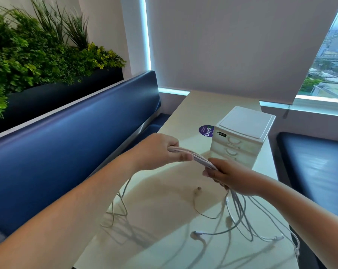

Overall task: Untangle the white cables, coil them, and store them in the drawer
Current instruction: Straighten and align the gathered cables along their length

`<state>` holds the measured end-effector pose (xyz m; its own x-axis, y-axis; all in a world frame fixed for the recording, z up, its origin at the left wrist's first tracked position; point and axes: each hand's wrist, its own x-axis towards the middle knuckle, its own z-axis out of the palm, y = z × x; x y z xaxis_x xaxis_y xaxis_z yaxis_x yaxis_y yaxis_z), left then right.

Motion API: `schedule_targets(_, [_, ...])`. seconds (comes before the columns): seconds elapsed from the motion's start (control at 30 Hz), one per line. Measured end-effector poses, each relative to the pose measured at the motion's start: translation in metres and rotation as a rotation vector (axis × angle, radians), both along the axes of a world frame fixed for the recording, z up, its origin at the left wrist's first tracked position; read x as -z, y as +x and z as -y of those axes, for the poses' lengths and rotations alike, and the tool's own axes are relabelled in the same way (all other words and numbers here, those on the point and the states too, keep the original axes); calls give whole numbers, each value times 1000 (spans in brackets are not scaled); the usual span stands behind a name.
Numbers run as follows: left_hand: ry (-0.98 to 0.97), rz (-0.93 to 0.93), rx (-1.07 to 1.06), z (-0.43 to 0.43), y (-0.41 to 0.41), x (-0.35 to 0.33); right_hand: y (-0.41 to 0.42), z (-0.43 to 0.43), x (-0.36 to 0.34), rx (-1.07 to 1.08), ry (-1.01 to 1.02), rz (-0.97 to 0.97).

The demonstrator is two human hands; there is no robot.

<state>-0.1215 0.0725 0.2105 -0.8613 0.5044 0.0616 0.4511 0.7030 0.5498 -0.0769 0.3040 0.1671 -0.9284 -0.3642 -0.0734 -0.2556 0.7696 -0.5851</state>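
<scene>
Cables (pixel 201 160) white, bundled | left hand (pixel 158 150) fingers grip them | right hand (pixel 230 175) likewise

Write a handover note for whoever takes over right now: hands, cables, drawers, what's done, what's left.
Left hand: grips one end of the bunch of white cables, held above the table.
Right hand: grips the other end. Loose ends hang from it to the table, and more loops hang below the left hand.
Drawer unit: on the table behind the hands, visible drawers shut.
Done: cables gathered in one bunch.
Left: separate the strands, coil them, open a drawer, store the coils.
</scene>
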Motion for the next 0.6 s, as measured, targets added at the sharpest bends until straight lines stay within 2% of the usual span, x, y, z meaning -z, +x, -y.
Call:
schedule_targets(0.17, [57,-87,-47,7,-3,-3,4,1,0,45,-39,-102])
schedule_targets(0.4, [89,-114,-68,15,-5,-7,3,10,-10,112,-110,-194])
schedule_targets(0.5, [36,-70,-63,18,-6,-10,-2,12,-9,124,-110,-203])
schedule_targets(0.6, [22,-30,-52,20,-5,-12,-3,16,-14,145,-234,-172])
